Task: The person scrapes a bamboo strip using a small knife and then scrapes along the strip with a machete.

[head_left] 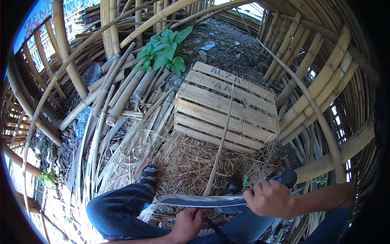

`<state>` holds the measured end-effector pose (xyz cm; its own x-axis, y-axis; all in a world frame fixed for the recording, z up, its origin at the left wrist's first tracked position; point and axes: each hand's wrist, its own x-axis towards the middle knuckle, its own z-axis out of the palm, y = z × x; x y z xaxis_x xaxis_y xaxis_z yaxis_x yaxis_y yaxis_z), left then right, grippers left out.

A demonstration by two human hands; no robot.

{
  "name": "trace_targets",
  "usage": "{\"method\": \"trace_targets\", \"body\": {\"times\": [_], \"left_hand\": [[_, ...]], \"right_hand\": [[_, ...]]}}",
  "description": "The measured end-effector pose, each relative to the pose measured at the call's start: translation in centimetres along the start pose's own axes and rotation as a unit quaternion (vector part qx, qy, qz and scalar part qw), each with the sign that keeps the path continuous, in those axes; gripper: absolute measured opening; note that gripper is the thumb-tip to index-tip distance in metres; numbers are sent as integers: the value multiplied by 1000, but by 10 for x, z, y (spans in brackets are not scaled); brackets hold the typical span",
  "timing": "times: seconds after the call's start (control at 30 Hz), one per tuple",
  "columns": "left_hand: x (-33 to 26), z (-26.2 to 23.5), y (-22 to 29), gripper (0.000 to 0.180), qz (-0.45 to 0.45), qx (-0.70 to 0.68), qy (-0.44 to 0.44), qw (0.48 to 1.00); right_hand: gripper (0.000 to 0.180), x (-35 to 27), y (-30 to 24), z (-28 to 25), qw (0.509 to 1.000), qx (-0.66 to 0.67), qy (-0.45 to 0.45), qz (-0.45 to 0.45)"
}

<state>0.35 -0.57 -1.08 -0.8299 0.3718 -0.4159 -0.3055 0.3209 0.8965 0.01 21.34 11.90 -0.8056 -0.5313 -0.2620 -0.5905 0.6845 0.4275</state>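
My right hand (268, 198) is closed around the handle of a machete (203, 201), whose dark rounded butt sticks out past the fist. Its long blade points left and lies across a thin bamboo strip (219, 152). Just below the blade, my left hand (189, 223) is closed at the strip's near end; the blade partly hides the grip. From there the strip runs away from me, its far end over a slatted wooden crate (225, 107). A dark narrow band (215, 229) trails below my left fingers; I cannot tell what it is.
Dry straw-like shavings (195, 162) cover the ground before my feet. Cut bamboo poles (126, 95) and split strips lie in a heap at left. A leafy green plant (164, 51) grows behind them. Bamboo fencing (325, 89) closes in the right side.
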Motion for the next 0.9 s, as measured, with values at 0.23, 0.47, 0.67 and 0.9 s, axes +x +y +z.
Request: {"method": "trace_targets", "body": {"times": [0.23, 0.47, 0.67, 0.9], "left_hand": [[-5, 10, 4, 25, 15, -107, 34, 994], [4, 15, -20, 26, -31, -131, 10, 991], [1, -4, 16, 27, -209, -389, -104, 891], [2, -7, 31, 32, -202, -299, -96, 928]], "right_hand": [[8, 13, 69, 33, 987, -65, 21, 149], [21, 5, 9, 24, 998, -26, 54, -17], [8, 12, 57, 40, 992, -64, 54, 99], [8, 13, 41, 34, 992, -94, 69, 54]]}}
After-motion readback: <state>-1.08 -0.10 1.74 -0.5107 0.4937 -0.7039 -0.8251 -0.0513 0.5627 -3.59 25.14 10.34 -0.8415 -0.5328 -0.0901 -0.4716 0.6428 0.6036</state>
